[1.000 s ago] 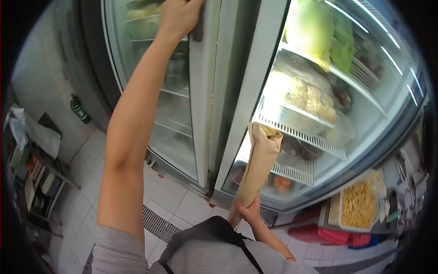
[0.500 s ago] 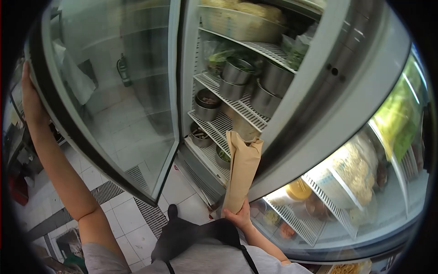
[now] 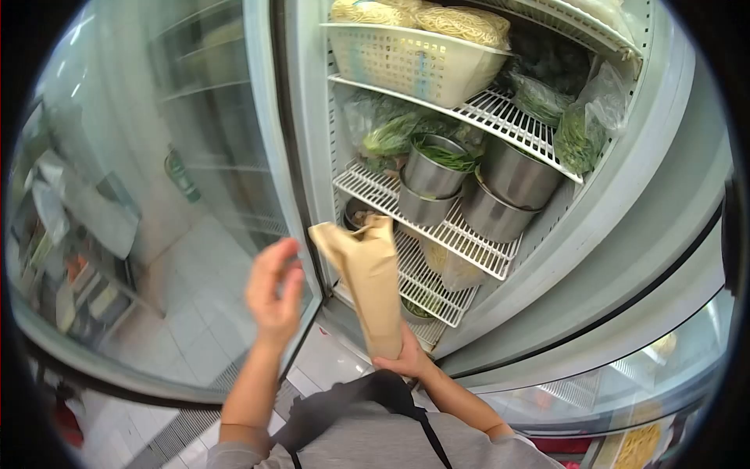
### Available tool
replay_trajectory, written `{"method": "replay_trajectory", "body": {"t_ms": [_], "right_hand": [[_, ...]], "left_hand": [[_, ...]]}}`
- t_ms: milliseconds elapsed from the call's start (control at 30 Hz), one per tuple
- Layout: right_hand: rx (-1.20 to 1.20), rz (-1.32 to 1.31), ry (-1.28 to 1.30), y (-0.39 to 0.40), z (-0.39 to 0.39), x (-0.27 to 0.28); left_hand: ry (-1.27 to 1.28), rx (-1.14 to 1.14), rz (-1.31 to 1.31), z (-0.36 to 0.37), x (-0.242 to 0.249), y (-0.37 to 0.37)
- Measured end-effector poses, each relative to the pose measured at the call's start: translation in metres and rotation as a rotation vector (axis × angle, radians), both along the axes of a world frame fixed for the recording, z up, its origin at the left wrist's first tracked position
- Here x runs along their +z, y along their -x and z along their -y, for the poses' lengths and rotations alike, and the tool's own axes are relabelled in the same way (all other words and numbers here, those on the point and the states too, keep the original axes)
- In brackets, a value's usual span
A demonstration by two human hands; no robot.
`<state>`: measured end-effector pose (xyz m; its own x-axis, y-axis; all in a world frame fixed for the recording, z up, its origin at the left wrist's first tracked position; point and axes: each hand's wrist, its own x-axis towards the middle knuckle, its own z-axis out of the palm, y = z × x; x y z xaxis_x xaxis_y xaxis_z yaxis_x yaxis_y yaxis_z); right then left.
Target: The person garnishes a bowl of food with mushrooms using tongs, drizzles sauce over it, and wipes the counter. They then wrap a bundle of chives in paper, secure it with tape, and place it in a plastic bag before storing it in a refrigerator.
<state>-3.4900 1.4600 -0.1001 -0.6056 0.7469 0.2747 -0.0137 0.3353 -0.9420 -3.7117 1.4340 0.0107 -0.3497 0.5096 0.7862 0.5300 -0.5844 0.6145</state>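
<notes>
A long brown paper bag [image 3: 371, 281], folded at its upper end, stands upright in front of my body. My right hand [image 3: 404, 356] is closed around its lower part. My left hand [image 3: 275, 295] is raised to the left of the bag, slightly blurred, with its fingers apart and nothing in them. Behind the bag is the open fridge, whose wire shelves [image 3: 375, 187] are partly hidden by it. The fridge's glass door [image 3: 226, 234] stands swung out to the left, beyond my left hand.
A white basket [image 3: 414, 66] of noodles [image 3: 461, 25] sits on an upper shelf. Below it are stacked metal pots [image 3: 500, 207] and bagged greens [image 3: 391, 134]. A second glass-fronted section [image 3: 625, 391] lies at the right. A floor drain grate [image 3: 180, 438] runs across the tiles.
My left hand has let go of the door's edge and come inward near the bag. The door appears wider open, and the view has moved closer to the shelves.
</notes>
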Motion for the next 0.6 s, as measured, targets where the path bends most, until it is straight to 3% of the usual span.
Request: {"method": "replay_trajectory", "body": {"t_ms": [67, 300, 433, 500, 533, 600], "right_hand": [[0.098, 0.005, -0.014, 0.023, -0.012, 0.003], [0.105, -0.034, 0.066, 0.046, -0.025, 0.014], [0.119, -0.039, 0.156, 0.06, -0.03, 0.022], [0.078, -0.075, 0.194, 0.066, -0.031, 0.022], [0.073, -0.051, 0.242, 0.067, -0.032, 0.021], [0.076, -0.061, 0.209, 0.072, -0.033, 0.029]], "left_hand": [[-0.043, -0.027, -0.024, -0.032, -0.016, -0.007], [-0.217, -0.043, -0.198, -0.089, -0.021, 0.016], [-0.238, -0.34, 0.183, -0.111, -0.024, 0.016], [-0.135, -0.06, -0.257, -0.108, 0.01, 0.027], [-0.128, -0.047, -0.258, -0.109, 0.015, 0.029], [-0.142, -0.344, -0.115, -0.113, 0.022, 0.031]]}}
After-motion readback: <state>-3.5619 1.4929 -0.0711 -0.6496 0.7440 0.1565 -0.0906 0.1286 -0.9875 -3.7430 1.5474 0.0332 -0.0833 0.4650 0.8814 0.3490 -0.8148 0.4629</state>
